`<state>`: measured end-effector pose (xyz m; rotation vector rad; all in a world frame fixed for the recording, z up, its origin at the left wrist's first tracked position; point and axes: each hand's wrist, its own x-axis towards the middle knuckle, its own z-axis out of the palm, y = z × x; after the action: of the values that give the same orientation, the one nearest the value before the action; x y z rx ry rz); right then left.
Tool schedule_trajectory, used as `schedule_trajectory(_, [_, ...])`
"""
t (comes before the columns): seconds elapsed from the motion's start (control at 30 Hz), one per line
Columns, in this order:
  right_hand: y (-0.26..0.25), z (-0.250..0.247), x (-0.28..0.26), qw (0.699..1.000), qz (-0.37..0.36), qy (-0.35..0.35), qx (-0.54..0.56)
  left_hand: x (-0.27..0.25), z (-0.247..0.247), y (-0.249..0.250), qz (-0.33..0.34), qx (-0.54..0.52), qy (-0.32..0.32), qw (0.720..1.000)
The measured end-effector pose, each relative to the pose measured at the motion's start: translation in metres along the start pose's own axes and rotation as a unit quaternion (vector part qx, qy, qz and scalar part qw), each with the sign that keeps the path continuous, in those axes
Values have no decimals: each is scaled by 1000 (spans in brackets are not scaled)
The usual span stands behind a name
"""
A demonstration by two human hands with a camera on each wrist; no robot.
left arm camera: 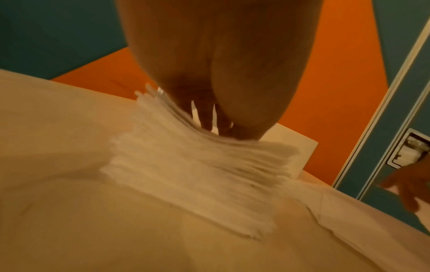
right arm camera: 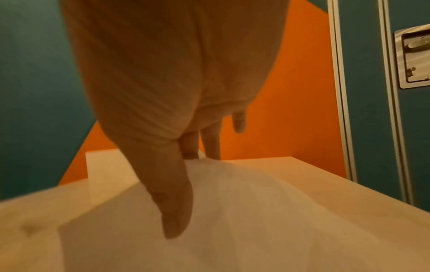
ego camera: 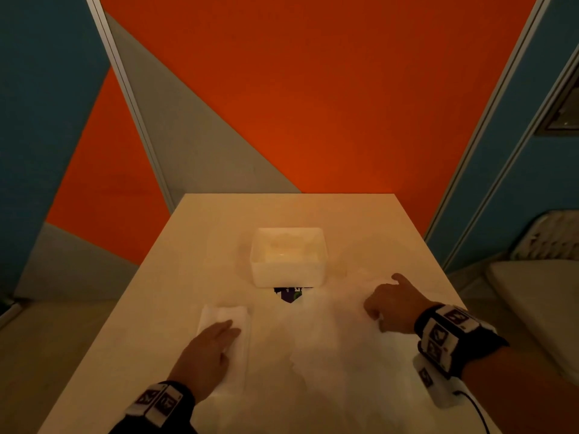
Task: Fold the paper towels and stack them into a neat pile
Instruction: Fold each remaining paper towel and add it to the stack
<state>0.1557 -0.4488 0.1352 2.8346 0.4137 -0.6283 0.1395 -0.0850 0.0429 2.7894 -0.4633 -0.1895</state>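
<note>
1. Head view: the folded stack (ego camera: pixel 224 321) was pressed flat by the left hand (ego camera: pixel 206 349).
2. Left wrist view: its fingers (left arm camera: pixel 207 117) lay straight on the pile.
3. Right wrist view: an unfolded paper towel (right arm camera: pixel 244 211) was pinched by the right hand (right arm camera: pixel 177 165); folding it seemed next.

White folded stack of paper towels (ego camera: pixel 224 324) on the pale cream table (ego camera: pixel 194 245), white loose sheet (ego camera: pixel 338 355) beside it. Behind the table, the wall (ego camera: pixel 313 89) blazes orange with grey and teal panels. White tub (ego camera: pixel 288 256) mid-table; black-and-white patterned wristbands (ego camera: pixel 445 336).
</note>
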Motion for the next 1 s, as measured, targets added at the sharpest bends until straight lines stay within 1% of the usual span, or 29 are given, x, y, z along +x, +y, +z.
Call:
schedule_trajectory(0.03, [1,-8,-1,1000,1,15,27,0,0,-1,-8,-19,-9,1000])
schedule_trajectory(0.1, [1,-25,-4,996,-2,53,77,3,-2,-2,-12,-41,-2,999])
schedule_trajectory(0.13, [0,-35,-6,992,-4,69,102,4,-5,1,-19,-45,-9,999])
schedule_trajectory(0.2, [-1,-52,-10,981,-6,102,168,7,-16,11,-30,-32,-32,999])
schedule_trajectory(0.23, [-2,-59,-12,970,-10,124,210,10,-21,18,-34,-40,-43,998])
schedule_trajectory(0.27, [-4,-65,-14,955,-14,152,254,11,-27,27,-38,-67,-54,996])
schedule_trajectory(0.33, [-10,-76,-18,915,-20,204,347,14,-37,46,-41,-183,-52,981])
schedule_trajectory(0.37, [-14,-82,-21,891,-24,221,396,15,-44,55,-44,-255,-49,965])
schedule_trajectory(0.4, [-18,-86,-23,866,-30,225,446,16,-50,64,-47,-326,-49,943])
schedule_trajectory(0.43, [-23,-90,-26,839,-38,220,495,17,-57,73,-41,-385,-50,921])
schedule_trajectory(0.47, [-28,-93,-28,813,-47,210,541,18,-64,81,-30,-423,-48,904])
schedule_trajectory(0.57, [-40,-98,-34,747,-79,180,635,21,-89,104,27,-474,-18,880])
schedule_trajectory(0.63, [-46,-99,-35,721,-89,163,668,23,-103,116,64,-485,-12,872])
schedule_trajectory(0.7, [-50,-99,-35,704,-102,142,689,24,-113,126,83,-514,-26,853])
schedule_trajectory(0.73, [-51,-99,-36,696,-107,134,697,24,-116,130,79,-535,-33,840])
schedule_trajectory(0.77, [-52,-99,-36,688,-109,132,705,23,-119,134,69,-548,-31,833])
schedule_trajectory(0.83, [-51,-97,-37,668,-88,147,724,23,-120,137,45,-558,2,829])
schedule_trajectory(0.87, [-50,-96,-38,651,-71,158,739,22,-120,138,32,-571,21,820])
schedule_trajectory(0.93, [-47,-91,-40,606,-41,167,777,21,-120,139,7,-609,56,792])
schedule_trajectory(1.0, [-46,-83,-44,560,-30,146,815,21,-120,139,-18,-640,84,764])
